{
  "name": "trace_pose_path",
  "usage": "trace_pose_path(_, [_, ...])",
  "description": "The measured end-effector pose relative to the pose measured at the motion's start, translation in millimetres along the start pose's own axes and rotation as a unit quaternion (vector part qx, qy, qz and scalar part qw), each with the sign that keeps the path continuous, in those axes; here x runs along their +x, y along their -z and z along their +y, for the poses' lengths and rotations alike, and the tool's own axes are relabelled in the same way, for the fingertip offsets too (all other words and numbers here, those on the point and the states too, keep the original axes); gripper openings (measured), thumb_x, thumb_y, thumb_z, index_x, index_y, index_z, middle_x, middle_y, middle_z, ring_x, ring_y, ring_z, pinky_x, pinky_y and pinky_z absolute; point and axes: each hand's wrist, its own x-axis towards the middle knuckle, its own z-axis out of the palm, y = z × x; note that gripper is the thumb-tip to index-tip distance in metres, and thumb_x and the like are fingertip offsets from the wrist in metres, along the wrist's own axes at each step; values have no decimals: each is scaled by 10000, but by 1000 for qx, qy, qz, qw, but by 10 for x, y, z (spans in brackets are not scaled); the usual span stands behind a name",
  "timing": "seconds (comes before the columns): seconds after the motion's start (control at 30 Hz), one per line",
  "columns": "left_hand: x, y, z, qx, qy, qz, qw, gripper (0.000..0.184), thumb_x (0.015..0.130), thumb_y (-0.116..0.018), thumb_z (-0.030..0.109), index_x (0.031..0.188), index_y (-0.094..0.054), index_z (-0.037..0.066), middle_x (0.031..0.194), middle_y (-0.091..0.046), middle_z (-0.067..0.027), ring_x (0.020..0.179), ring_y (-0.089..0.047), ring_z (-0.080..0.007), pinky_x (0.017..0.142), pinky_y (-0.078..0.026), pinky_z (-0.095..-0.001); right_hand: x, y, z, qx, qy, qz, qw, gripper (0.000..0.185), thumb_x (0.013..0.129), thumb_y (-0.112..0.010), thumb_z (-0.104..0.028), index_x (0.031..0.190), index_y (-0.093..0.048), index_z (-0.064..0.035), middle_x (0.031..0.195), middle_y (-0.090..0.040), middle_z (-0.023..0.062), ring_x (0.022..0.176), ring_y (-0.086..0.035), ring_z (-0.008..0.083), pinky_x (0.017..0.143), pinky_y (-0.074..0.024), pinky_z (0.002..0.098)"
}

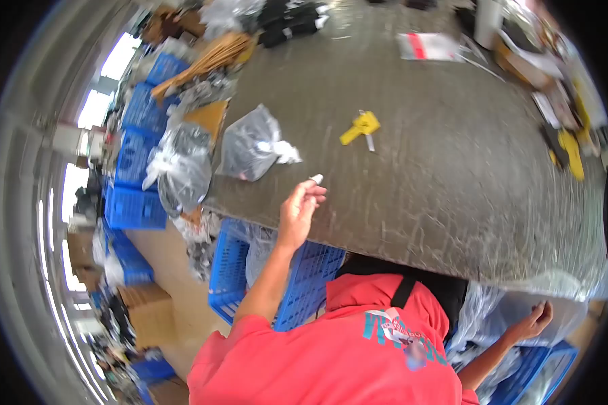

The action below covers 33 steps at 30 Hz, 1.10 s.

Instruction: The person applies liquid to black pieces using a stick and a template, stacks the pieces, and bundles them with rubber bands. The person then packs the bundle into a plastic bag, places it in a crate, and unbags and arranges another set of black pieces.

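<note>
My left hand [300, 210] is over the near edge of the dark table [439, 182], fingers loosely bent and apart, with nothing in them. A white cover sits on one fingertip. Just beyond it lies a knotted clear plastic bag [250, 143] with greyish contents. A yellow tag-like piece [362, 127] with a small white strip lies farther in on the table. Low on the right, my right hand [534, 321] is beside clear plastic sheeting [496, 312] below the table edge. Its fingers are bent together; whether they grip the plastic is unclear.
Blue crates [134, 208] and a second knotted bag [186, 162] line the left side. One blue basket [311, 270] stands under the near table edge, another [546, 371] at lower right. A red-striped packet [431, 46] and yellow-handled tool [571, 154] lie on the table.
</note>
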Motion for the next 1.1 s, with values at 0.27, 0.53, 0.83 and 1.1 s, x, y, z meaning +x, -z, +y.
trace_pose_path(0.27, [619, 1016, -448, 256, -178, 197, 929, 511, 801, -482, -115, 1284, -547, 38, 1134, -605, -147, 1046, -590, -315, 878, -490, -397, -1271, -2383, -2528, 100, 292, -522, 795, 162, 816, -624, 26, 975, -639, -3, 890, -641, 109, 840, -648, 205, 790, -506, 314])
trace_pose_path(0.53, [1210, 900, -729, 427, -244, 66, 868, 429, 780, -538, -12, 1200, -604, 46, 1054, -620, -114, 976, -558, -324, 839, -439, -445, -2604, -3557, -3218, 153, 304, -652, 678, 236, 782, -626, -36, 1016, -655, -31, 969, -633, 155, 873, -648, 316, 794, -522, 400])
trace_pose_path(0.83, [891, 1038, -277, 317, -159, 29, 935, 597, 705, -475, -122, 1279, -547, 28, 1250, -573, -141, 1231, -495, -323, 1027, -377, -412, -1554, -3991, -2822, 61, 258, -487, 832, 274, 791, -625, -90, 1055, -671, -35, 968, -664, 137, 849, -667, 269, 790, -534, 377])
trace_pose_path(1.1, [1441, -409, -401, 251, -211, -14, 945, 519, 826, -550, -25, 1339, -481, 5, 1272, -558, -206, 1208, -496, -390, 1040, -376, -470, -1933, -4033, -2833, -74, 306, -512, 799, 533, 692, -776, -284, 1145, -597, -67, 1068, -635, 154, 1007, -619, 343, 855, -512, 460])
